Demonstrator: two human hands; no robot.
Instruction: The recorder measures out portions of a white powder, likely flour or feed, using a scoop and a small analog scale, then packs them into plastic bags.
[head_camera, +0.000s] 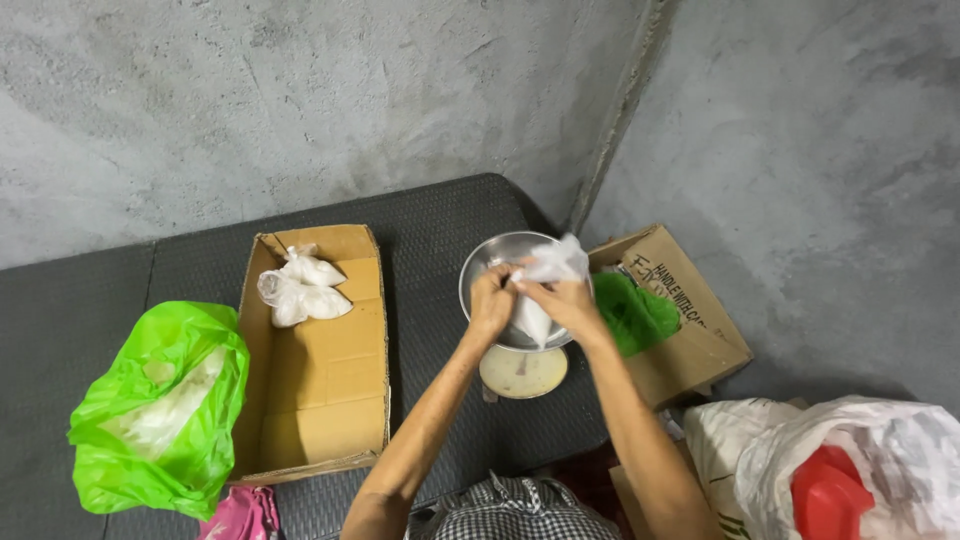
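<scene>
Nearest the camera, a checked garment (520, 515) shows at the bottom edge, with a pink bag (243, 512) to its left and a white sack (850, 470) holding a red lid (835, 495) to its right. Both forearms reach forward over the dark ribbed mat (440, 250).

A little farther out, the left hand (490, 300) and the right hand (570, 300) meet over a metal scale bowl (500, 260). The fingers of both hands are closed on a small clear bag of white powder (545, 290), pinching it near its top; the bag hangs between the hands, just above the bowl. Below the bowl the round scale dial (522, 372) faces up.

To the left lies an open cardboard box (325, 390), with two tied bags of white powder (298, 288) at its far end. Left of the box sits a green plastic bag (160, 410) with white contents. To the right of the bowl, a second cardboard box (690, 340) holds a green liner (635, 315).

Farthest away rise the grey concrete walls (300, 90), meeting in a corner.
</scene>
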